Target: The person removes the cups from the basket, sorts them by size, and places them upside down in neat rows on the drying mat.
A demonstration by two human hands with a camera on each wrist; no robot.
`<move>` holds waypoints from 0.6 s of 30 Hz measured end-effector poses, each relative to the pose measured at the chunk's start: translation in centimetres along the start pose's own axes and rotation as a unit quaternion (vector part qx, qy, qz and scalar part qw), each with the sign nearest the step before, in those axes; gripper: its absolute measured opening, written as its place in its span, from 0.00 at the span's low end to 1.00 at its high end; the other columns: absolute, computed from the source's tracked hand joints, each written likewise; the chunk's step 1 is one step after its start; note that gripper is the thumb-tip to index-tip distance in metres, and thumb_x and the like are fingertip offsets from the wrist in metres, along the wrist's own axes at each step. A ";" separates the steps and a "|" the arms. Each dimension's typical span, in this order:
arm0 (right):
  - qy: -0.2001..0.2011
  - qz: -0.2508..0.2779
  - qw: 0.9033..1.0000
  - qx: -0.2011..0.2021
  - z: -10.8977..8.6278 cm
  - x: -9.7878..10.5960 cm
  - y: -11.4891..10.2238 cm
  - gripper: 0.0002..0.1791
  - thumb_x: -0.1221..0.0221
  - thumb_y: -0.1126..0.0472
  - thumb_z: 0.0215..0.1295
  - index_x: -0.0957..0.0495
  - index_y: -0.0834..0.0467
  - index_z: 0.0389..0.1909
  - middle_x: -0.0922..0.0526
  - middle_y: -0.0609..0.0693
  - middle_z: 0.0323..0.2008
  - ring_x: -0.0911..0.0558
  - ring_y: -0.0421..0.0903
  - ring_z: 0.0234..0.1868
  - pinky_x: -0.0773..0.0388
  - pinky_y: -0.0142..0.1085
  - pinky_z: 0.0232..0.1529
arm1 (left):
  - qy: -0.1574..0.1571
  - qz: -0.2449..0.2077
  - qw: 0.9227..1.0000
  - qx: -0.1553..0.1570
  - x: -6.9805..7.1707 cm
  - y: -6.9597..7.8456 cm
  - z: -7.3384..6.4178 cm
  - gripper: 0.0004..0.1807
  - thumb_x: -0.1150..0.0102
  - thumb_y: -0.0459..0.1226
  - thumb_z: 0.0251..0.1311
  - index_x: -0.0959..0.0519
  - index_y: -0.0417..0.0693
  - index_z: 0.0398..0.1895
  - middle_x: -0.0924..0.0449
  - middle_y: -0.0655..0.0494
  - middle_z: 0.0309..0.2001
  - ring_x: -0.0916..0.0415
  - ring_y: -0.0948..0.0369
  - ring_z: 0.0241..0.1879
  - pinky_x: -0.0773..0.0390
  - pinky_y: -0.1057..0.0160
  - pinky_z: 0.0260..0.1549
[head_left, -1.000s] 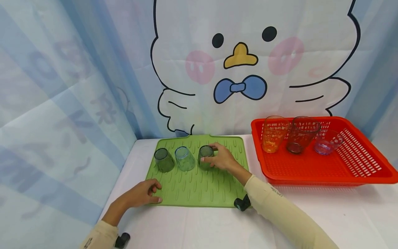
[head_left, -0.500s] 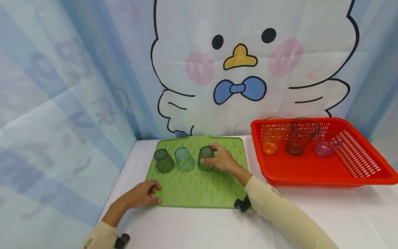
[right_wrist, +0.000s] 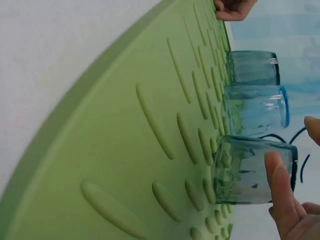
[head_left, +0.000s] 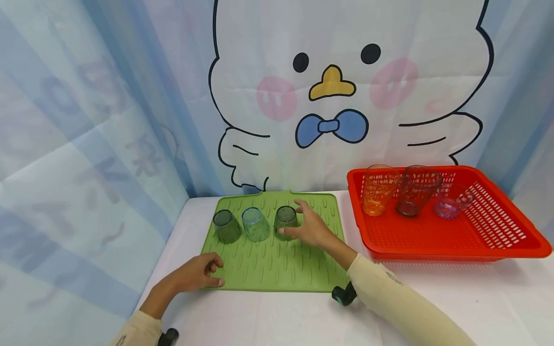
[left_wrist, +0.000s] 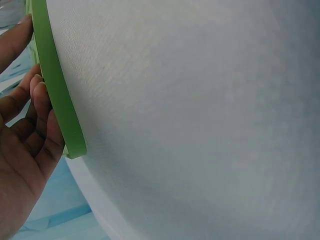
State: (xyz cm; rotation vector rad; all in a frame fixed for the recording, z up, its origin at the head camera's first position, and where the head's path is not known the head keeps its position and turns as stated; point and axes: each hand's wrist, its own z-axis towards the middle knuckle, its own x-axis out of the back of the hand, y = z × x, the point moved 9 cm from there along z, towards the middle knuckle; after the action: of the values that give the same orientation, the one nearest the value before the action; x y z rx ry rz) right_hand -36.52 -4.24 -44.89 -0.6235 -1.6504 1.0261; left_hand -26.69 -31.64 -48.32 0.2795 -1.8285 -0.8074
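In the head view, three upturned glasses stand in a row on a green drying mat [head_left: 277,274]: a dark grey-green glass [head_left: 227,227] at left, a pale blue-rimmed glass [head_left: 256,225] in the middle and a smoky grey glass [head_left: 285,222] at right. Around the right side of that last glass is my right hand [head_left: 312,228], index finger and thumb spread; the index finger stands off the glass, the thumb is close to its side. My left hand [head_left: 196,273] rests on the mat's front left corner, fingers loosely bent; in the left wrist view its fingertips touch the mat.
A red plastic basket [head_left: 415,240] stands right of the mat. Inside lean an orange glass [head_left: 377,194], a dark reddish glass [head_left: 413,192] and a small purple glass [head_left: 452,202]. A printed curtain [head_left: 277,158] hangs behind and at the left of the white table [head_left: 281,317].
My right hand's fingers have spread and come away from the smoky grey glass, shifting slightly right. The glass stays on the mat. My left hand has stayed in place.
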 end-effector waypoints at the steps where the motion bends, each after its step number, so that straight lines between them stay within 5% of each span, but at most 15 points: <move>1: 0.000 -0.004 1.000 0.003 -0.3 0.1 -0.1 0.55 0.27 0.49 0.58 0.51 0.49 0.79 0.38 0.59 0.74 0.13 0.45 0.33 0.23 0.54 0.56 | -0.001 -0.001 1.000 0.001 0.0 0.0 0.0 0.21 0.28 0.42 0.57 0.25 0.40 0.47 0.30 0.54 0.36 0.34 0.64 0.32 0.30 0.67 0.32; 4: 0.004 -0.013 1.000 0.006 -1.4 0.7 -0.3 0.54 0.27 0.49 0.57 0.49 0.49 0.79 0.37 0.58 0.74 0.13 0.52 0.45 0.27 0.58 0.61 | -0.002 -0.005 1.000 0.002 0.0 0.0 0.0 0.21 0.28 0.42 0.58 0.25 0.40 0.47 0.30 0.54 0.36 0.34 0.64 0.33 0.31 0.67 0.32; 8: -0.001 -0.022 1.000 0.012 -3.0 1.5 -0.4 0.52 0.26 0.48 0.55 0.45 0.48 0.77 0.33 0.57 0.72 0.15 0.53 0.48 0.24 0.56 0.58 | -0.004 -0.004 1.000 -0.001 0.0 0.1 0.0 0.21 0.28 0.42 0.58 0.25 0.40 0.47 0.30 0.54 0.36 0.34 0.64 0.32 0.30 0.67 0.32; 12: -0.026 -0.016 0.999 0.023 -4.8 2.3 -0.3 0.49 0.26 0.47 0.54 0.41 0.47 0.74 0.31 0.55 0.70 0.17 0.46 0.37 0.19 0.46 0.46 | -0.006 -0.003 1.000 -0.004 0.0 0.2 0.0 0.21 0.29 0.42 0.58 0.25 0.40 0.47 0.30 0.54 0.36 0.34 0.64 0.32 0.30 0.67 0.32; 18: -0.101 0.005 0.991 0.083 -8.0 3.9 -1.3 0.36 0.28 0.51 0.58 0.31 0.53 0.66 0.23 0.54 0.60 0.17 0.49 0.28 0.19 0.37 0.36 | -0.009 -0.006 1.000 -0.005 -0.1 0.2 0.0 0.22 0.28 0.43 0.58 0.25 0.40 0.47 0.30 0.54 0.36 0.34 0.64 0.32 0.31 0.67 0.32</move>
State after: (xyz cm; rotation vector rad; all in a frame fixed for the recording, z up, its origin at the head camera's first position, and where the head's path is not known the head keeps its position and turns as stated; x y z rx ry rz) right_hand -30.10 0.80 -41.17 -0.4297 -1.7151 1.2525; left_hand -26.60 -31.51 -48.27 0.2773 -1.8410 -0.8285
